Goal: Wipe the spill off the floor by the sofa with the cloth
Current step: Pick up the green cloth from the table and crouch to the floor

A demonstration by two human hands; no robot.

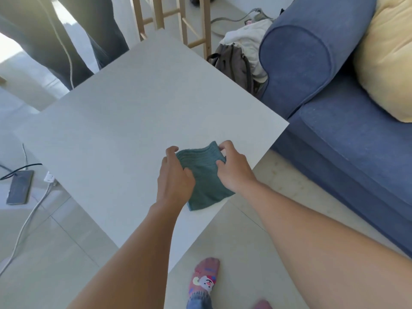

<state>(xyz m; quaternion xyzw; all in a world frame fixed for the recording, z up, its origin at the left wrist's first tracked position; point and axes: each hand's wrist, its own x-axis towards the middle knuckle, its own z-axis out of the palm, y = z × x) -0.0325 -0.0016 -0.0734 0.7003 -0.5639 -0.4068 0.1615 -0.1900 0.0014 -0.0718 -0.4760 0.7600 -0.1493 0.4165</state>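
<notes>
A folded teal cloth (205, 181) lies near the right corner of a white table (124, 121). My left hand (175, 177) grips its left side, thumb on top. My right hand (233, 167) pinches its far right edge. A blue sofa (334, 130) stands to the right of the table. The tiled floor (281, 175) between table and sofa shows faint speckled marks; I cannot tell whether they are a spill.
A yellow cushion (388, 59) lies on the sofa. A grey backpack (234, 63) and white fabric sit beside the sofa arm. A phone (20, 186) with cables lies on the floor at left. Wooden stool legs (200, 25) stand behind. My socked foot (204, 279) is below.
</notes>
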